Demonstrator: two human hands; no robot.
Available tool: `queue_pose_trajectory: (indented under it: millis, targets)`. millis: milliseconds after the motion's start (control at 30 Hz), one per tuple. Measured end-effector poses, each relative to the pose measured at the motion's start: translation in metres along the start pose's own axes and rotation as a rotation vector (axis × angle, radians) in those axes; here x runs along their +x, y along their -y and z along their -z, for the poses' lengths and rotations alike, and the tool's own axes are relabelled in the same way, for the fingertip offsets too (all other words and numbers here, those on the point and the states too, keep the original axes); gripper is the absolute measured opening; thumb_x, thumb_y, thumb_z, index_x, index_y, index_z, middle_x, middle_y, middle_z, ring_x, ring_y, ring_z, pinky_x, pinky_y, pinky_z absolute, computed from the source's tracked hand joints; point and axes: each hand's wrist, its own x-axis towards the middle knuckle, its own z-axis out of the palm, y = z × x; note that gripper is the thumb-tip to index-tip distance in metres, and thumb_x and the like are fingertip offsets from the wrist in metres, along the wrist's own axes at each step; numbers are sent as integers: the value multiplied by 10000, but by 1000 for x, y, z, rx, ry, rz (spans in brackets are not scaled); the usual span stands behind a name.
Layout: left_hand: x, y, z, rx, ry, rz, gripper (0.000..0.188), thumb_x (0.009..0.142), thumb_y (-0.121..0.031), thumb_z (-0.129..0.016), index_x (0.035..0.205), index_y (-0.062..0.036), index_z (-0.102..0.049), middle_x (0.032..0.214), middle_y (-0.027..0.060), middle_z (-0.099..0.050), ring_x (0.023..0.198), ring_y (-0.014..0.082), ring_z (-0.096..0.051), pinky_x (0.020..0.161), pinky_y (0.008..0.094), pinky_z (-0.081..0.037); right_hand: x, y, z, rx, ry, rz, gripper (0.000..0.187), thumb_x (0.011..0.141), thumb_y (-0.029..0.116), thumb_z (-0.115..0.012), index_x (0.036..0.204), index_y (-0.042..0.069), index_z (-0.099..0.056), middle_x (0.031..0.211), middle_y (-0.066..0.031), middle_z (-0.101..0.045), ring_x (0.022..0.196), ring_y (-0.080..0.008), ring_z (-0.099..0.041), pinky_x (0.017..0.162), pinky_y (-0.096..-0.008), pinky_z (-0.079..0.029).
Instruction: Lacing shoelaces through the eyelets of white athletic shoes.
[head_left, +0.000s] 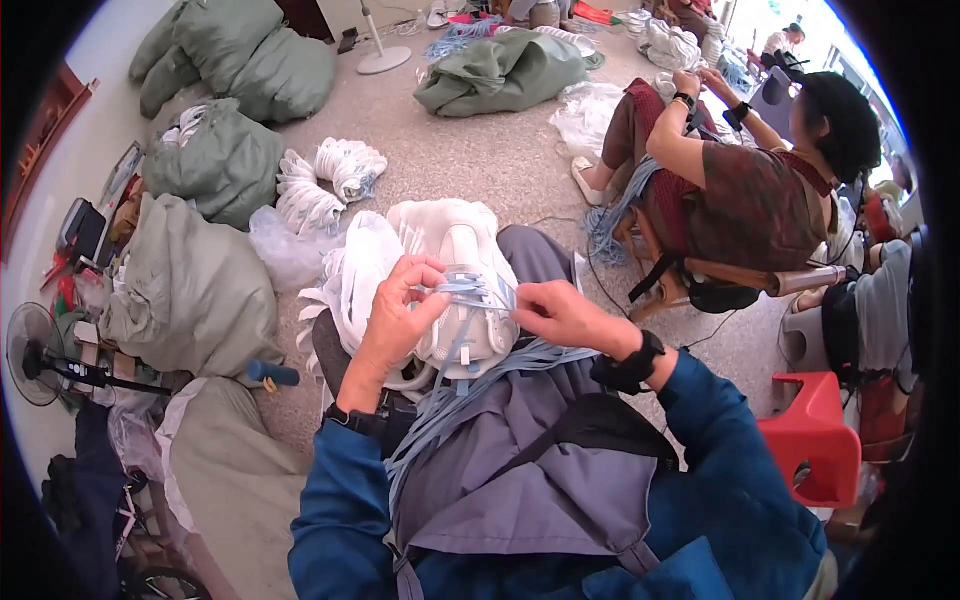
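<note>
White material covers the shoe (440, 222) on the person's lap, with light-blue lace (463, 287) strung across its upper part. Left hand (402, 312) and right hand (562, 314) stand apart on either side, each with its thumb and fingers pinched on the lace. Loose blue laces (412, 442) trail over the grey apron (540, 490). At the shoe's near end sits a small white tab (465, 355); any print there is too small to read, as are pale marks on the black fan (36, 358) at far left.
</note>
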Motion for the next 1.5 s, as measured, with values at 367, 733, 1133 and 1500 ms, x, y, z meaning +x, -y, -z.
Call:
queue_pose_trajectory:
  millis: [367, 733, 1133, 1500]
  targets:
    - [-3, 26, -6, 480, -43, -72, 174, 725, -33, -686, 875, -43, -599, 1008, 149, -557, 1008, 353, -555, 936, 406, -445, -97, -10, 67, 297, 80, -295, 212, 951, 114, -637, 782, -2, -581, 683, -27, -612, 658, -82, -594, 595, -266, -473]
    - [-13, 0, -11, 489, -204, -72, 171, 835, -14, -655, 1002, 17, -633, 989, 158, -619, 919, 290, -627, 836, 376, -508, -47, -20, 16, 290, 21, -289, 193, 931, 139, -691, 1045, -3, -628, 790, -39, -629, 680, -102, -599, 615, -288, -477]
    - [-13, -14, -15, 397, -181, -140, 96, 869, 20, -628, 961, 23, -654, 913, 135, -655, 878, 261, -662, 813, 341, -513, 7, 24, -13, 127, 65, -51, 141, 916, 109, -629, 978, -11, -670, 780, -157, -656, 702, -235, -634, 681, -373, -505]
    - [-10, -18, -43, 814, 18, -251, 136, 776, -96, -754, 869, -56, -663, 897, 106, -624, 916, 306, -607, 842, 413, -445, -10, 20, -20, 160, 53, -17, 190, 943, 157, -626, 951, -28, -665, 731, -151, -632, 650, -175, -563, 648, -360, -484]
